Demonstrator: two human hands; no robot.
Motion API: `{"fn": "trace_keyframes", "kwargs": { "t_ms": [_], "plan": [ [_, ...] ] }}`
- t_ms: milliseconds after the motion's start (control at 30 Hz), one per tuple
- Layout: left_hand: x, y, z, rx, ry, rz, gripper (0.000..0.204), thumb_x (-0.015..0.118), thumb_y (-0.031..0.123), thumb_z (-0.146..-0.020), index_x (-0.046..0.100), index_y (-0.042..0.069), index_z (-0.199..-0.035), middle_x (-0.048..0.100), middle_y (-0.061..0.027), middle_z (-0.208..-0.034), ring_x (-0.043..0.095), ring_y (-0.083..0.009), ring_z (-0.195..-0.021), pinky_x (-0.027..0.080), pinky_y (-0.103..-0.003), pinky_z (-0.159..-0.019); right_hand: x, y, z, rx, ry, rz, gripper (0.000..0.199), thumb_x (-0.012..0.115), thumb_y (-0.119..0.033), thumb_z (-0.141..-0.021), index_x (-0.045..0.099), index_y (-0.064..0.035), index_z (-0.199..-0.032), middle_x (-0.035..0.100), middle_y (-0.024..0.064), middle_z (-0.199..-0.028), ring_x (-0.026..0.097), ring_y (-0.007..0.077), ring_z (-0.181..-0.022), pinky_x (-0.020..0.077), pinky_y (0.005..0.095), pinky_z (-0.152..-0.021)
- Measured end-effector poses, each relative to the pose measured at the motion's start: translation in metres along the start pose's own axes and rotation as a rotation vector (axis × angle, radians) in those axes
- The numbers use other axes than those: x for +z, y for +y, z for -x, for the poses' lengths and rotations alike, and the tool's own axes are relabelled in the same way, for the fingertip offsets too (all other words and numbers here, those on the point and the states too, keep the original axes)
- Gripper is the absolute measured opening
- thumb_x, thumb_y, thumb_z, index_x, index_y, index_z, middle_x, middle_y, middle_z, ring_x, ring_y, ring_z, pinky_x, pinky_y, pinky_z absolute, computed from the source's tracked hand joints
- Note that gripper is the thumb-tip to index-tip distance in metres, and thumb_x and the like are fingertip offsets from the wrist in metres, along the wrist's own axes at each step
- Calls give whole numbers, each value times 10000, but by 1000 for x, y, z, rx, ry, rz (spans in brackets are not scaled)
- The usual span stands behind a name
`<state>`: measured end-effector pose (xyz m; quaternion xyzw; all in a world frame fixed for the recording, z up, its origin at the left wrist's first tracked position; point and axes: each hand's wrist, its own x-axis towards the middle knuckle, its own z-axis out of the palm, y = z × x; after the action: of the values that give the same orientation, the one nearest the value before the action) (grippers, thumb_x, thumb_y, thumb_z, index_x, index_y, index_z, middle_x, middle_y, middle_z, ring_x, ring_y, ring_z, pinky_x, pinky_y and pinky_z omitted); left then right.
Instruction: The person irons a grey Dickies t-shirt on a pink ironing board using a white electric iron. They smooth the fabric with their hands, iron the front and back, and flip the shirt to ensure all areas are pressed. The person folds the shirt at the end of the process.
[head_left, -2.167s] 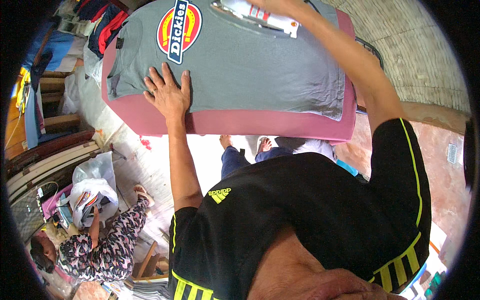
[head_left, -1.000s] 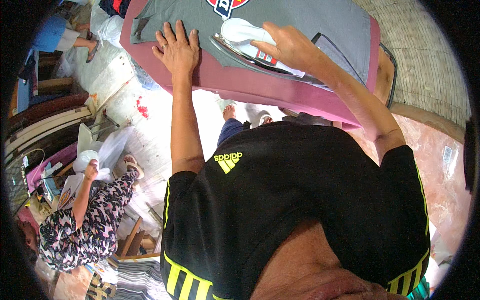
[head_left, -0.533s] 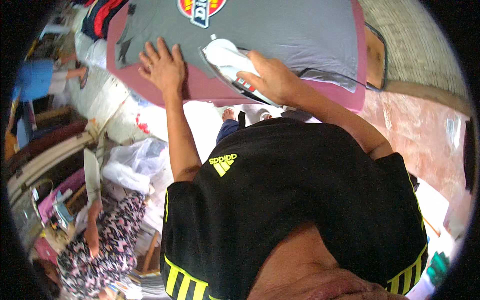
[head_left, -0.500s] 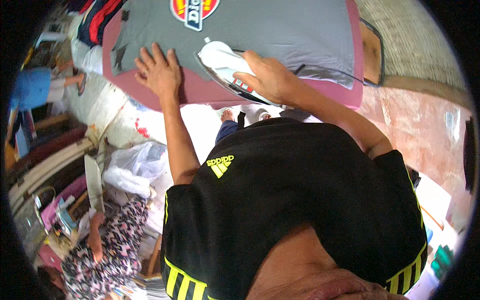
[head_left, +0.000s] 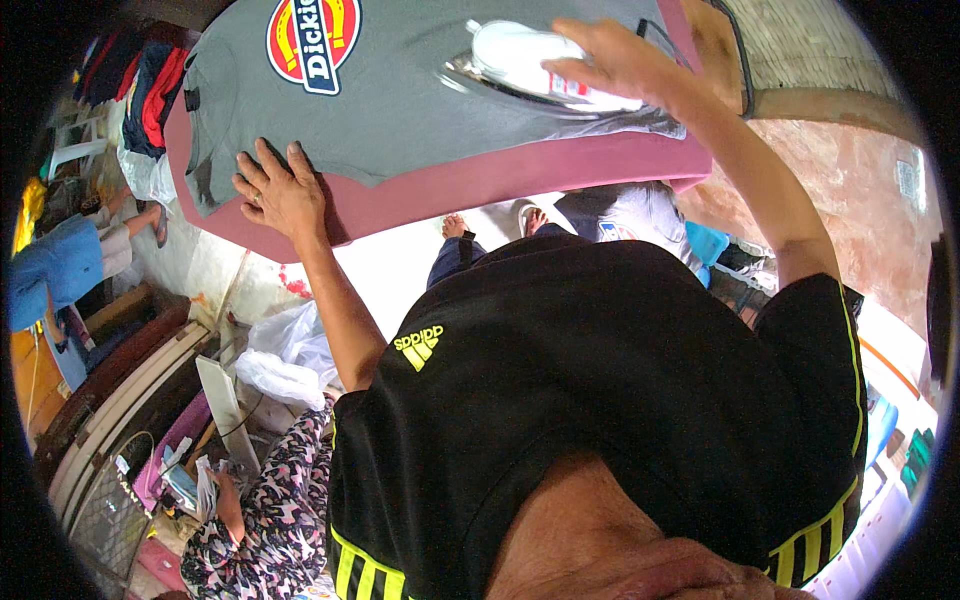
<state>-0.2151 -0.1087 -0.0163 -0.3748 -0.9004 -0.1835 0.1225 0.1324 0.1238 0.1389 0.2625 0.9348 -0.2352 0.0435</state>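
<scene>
A dark grey T-shirt [head_left: 410, 110] with a round red, yellow and blue print lies spread on a pink padded ironing board [head_left: 520, 175]. My right hand [head_left: 620, 60] grips a white clothes iron [head_left: 525, 62] by its handle, over the right part of the shirt. The iron is a little smeared by motion, and I cannot tell whether its soleplate presses on the cloth. My left hand [head_left: 283, 195] lies flat, fingers spread, across the shirt's near edge and the pink cover.
Folded dark and red clothes [head_left: 155, 95] are piled beyond the board's left end. A person in patterned clothing [head_left: 270, 510] is at lower left, another in blue [head_left: 60, 270] at far left. Clear plastic bags [head_left: 285, 350] lie on the floor. A grey garment [head_left: 630, 215] hangs below the board.
My right hand has moved the iron to the right and farther away along the shirt. My left hand stays flat near the board's near edge. The whole view has shifted.
</scene>
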Motion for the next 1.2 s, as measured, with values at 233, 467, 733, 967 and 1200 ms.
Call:
{"fn": "trace_keyframes", "kwargs": {
  "t_ms": [233, 467, 733, 967, 1200],
  "plan": [
    [-7, -1, -8, -41, -52, -52, 614, 421, 562, -983, 419, 204, -1481, 289, -172, -1581, 227, -445, -1452, 223, -663, -1086, 22, 19, 43, -128, 132, 68, 468, 673, -418, -900, 590, -39, -1160, 682, 195, -857, 676, 344, -781, 527, 424, -697],
    [-3, 104, -1, 293, -12, 66, 705, 445, 548, -975, 392, 58, -1479, 256, -250, -1569, 174, -498, -1453, 172, -675, -1110, -31, 44, -24, 35, 117, 25, 481, 599, -439, -918, 604, 4, -1109, 666, 282, -939, 656, 448, -859, 522, 505, -753],
    [20, 148, 33, 294, -97, 39, 858, 414, 731, -897, 399, 114, -1493, 266, -229, -1572, 172, -462, -1465, 143, -678, -1118, -22, 94, 30, -71, 156, 18, 474, 595, -424, -935, 600, 36, -1045, 662, 267, -925, 639, 462, -861, 513, 499, -776],
    [19, 149, 33, 273, -90, 44, 864, 409, 757, -885, 414, 136, -1486, 285, -200, -1572, 195, -440, -1464, 161, -671, -1116, -12, 135, 135, 24, 147, -50, 327, 646, -326, -941, 568, -20, -1029, 653, 190, -857, 667, 312, -810, 493, 386, -674],
    [20, 152, 30, 281, -38, 43, 841, 401, 760, -891, 437, 150, -1469, 328, -190, -1552, 228, -442, -1452, 176, -676, -1109, -6, 108, 90, -82, 93, 109, 364, 666, -304, -932, 579, -22, -1146, 663, 181, -890, 679, 296, -829, 501, 364, -684]
  ]
}}
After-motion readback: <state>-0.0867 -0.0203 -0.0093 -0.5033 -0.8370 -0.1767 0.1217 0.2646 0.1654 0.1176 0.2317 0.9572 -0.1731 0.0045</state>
